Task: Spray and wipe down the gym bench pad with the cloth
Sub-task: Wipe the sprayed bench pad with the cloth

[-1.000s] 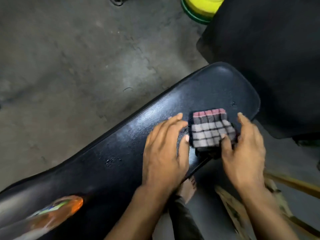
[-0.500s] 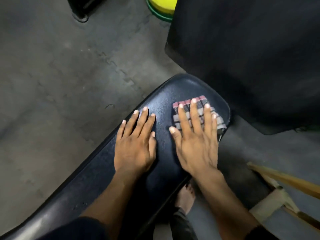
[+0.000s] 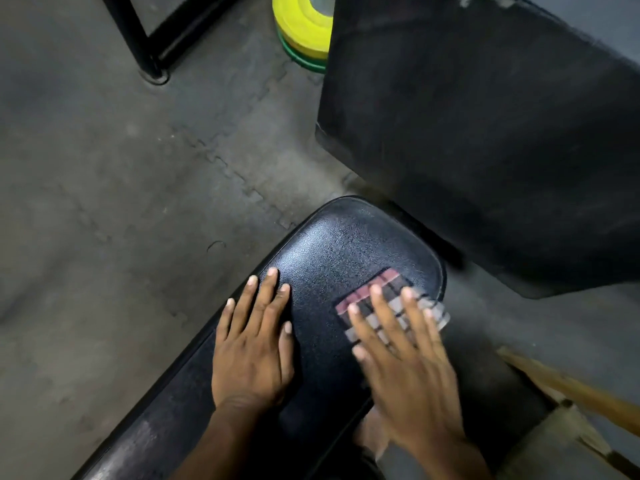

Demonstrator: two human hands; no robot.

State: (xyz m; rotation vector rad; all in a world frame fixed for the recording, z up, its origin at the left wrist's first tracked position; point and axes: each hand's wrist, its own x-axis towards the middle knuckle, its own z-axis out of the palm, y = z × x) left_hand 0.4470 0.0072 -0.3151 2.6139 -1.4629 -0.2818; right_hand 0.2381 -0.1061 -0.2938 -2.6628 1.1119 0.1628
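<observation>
Your checked cloth (image 3: 382,299) lies folded flat on the bench pad (image 3: 349,244), close to the pad's rounded far end and right at its right-hand edge, with one corner seeming to hang just over that edge. Your right hand (image 3: 408,372) lies on top of it, fingers straight and spread apart, pressing the cloth down onto the vinyl rather than pinching it; the hand is blurred, so you look to be in the middle of a wiping stroke. Your left hand (image 3: 252,348) rests flat on the bare pad beside it, fingers straight and held fairly close together, bracing you and touching no cloth. So the step in hand is the wipe itself, and it is working the end of the pad. No spray bottle shows in this view. The next move likely calls for drawing the cloth back along the pad toward you in overlapping passes, keeping the palm's pressure even so the fold does not slide out or slip off the right edge, and shifting the left hand clear of the strip it covers. Around you: a large black pad (image 3: 485,133) rises just beyond the bench, stacked yellow and green plates (image 3: 301,29) sit on the grey floor (image 3: 104,168), and a black frame leg (image 3: 138,39) stands further left.
</observation>
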